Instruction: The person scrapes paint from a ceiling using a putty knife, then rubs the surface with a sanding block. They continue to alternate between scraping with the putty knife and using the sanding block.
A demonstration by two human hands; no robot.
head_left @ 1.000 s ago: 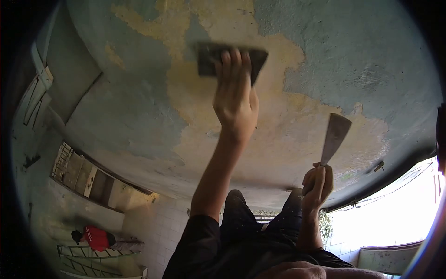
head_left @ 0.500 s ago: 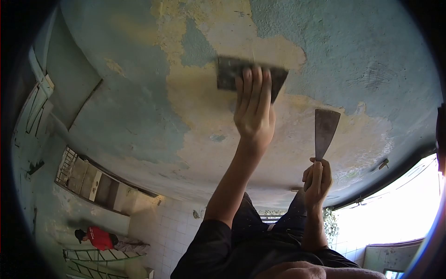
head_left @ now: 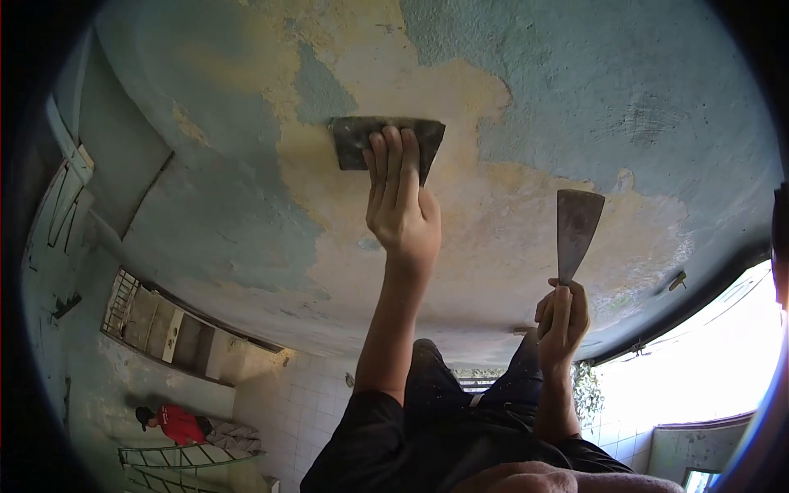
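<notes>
My left hand reaches up to the wall, its fingers laid along a dark, flat, four-sided plate with a pale upper edge. The plate lies against a patch of bare cream and yellow plaster, bordered by worn blue-green paint. Lower and to the right, my right hand is closed around the handle of a putty knife. Its wide, tapered metal blade points up, in front of the patchy wall.
At the lower left a person in a red top is beside a green metal ladder frame. A barred opening with shelves is set in the left wall. Bright light enters through a large opening at the right.
My left hand and the plate have moved left across the wall and slightly down. The right hand with the putty knife has stayed nearly still.
</notes>
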